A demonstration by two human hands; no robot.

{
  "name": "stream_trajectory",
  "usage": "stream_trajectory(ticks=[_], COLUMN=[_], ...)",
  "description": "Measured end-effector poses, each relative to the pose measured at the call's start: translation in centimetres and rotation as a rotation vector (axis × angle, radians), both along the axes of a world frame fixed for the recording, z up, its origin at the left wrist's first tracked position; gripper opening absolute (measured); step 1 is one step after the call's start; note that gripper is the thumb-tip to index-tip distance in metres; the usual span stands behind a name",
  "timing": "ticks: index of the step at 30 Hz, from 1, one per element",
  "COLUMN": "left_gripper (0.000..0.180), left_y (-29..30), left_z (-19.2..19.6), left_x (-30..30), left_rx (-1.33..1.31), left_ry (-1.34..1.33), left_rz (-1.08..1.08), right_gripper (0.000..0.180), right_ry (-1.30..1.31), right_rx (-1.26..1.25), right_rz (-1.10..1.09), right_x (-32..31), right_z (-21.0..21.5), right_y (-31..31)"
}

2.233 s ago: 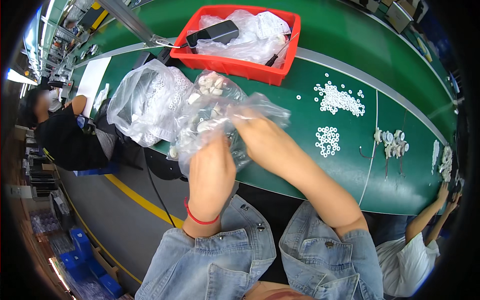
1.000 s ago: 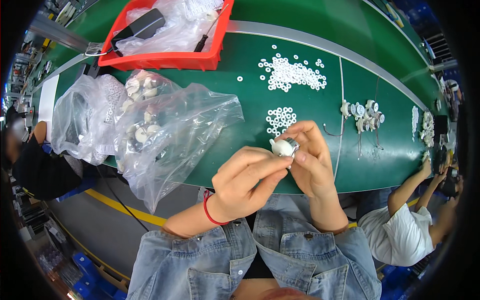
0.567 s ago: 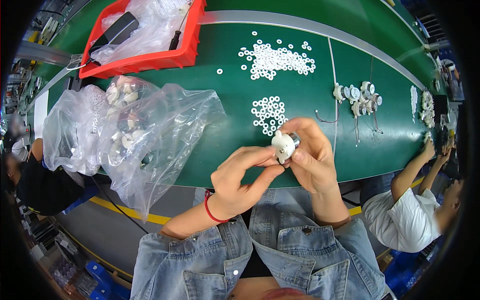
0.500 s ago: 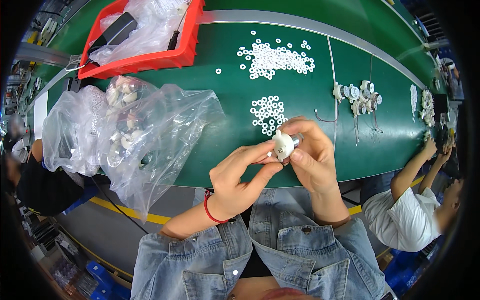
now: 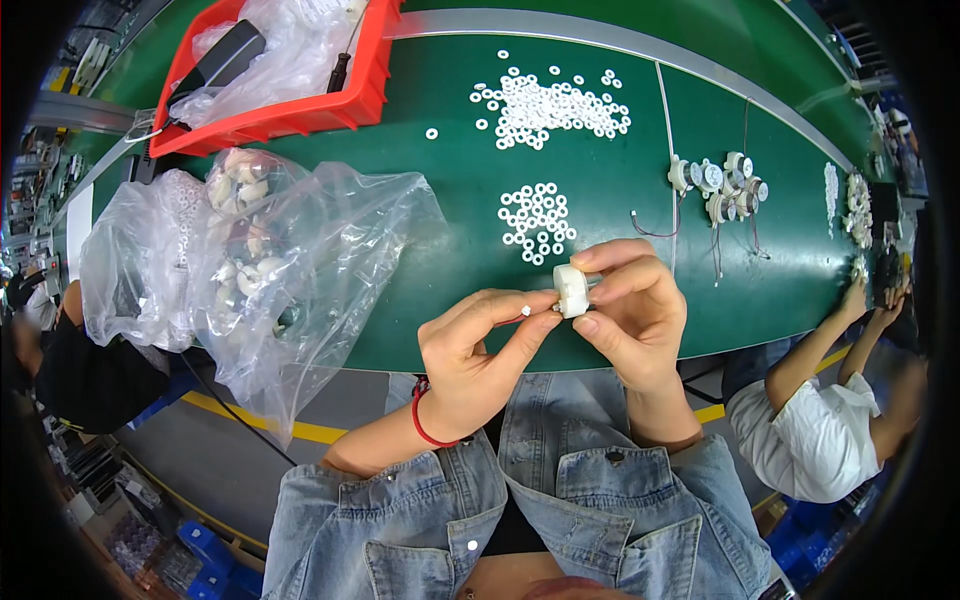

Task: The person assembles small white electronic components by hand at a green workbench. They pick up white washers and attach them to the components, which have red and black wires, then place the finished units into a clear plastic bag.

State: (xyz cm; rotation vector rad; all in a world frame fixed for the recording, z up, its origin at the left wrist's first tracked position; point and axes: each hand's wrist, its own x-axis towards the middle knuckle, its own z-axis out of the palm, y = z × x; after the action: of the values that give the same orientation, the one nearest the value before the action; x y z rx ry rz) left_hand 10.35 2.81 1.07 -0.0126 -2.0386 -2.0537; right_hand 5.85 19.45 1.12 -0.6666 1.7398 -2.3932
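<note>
My right hand [image 5: 640, 320] grips a small motor [image 5: 572, 290] with a round white plastic housing, thumb below and fingers along its right side. At the motor's left side, my left hand [image 5: 478, 345] has thumb and index finger pinched together on its wire. A short red length of that wire and a small white connector [image 5: 526, 311] show at the left fingertips. Both hands are raised over the near edge of the green table [image 5: 420, 300]. Just beyond them lies a small group of white rings [image 5: 538, 215].
Farther back is a bigger heap of white rings [image 5: 550, 108]. Several wired motors [image 5: 728, 188] cluster at the right. Clear plastic bags [image 5: 300, 260] of white parts lie left, before a red bin [image 5: 280, 122]. A person in a white shirt [image 5: 805, 435] works at far right.
The motor has been turned, so its white housing now shows edge-on instead of its face. My right fingers have shifted around it, and the connector sits slightly farther left.
</note>
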Motion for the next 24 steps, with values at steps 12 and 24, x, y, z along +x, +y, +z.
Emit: stream_trajectory(ticks=[12,24], left_gripper=[0.021,0.031], left_y=[-0.9,-0.3], left_z=[1.2,0.8], left_x=[-0.7,-0.2], left_rx=[-0.215,0.232], left_ry=[0.030,-0.130], left_rz=[-0.044,-0.134], right_gripper=[0.019,0.022], right_ry=[-0.337,-0.516], right_rx=[0.111,-0.032], right_rz=[-0.008,-0.027], right_x=[0.5,0.5], right_z=[0.6,0.7], right_y=[0.3,-0.1])
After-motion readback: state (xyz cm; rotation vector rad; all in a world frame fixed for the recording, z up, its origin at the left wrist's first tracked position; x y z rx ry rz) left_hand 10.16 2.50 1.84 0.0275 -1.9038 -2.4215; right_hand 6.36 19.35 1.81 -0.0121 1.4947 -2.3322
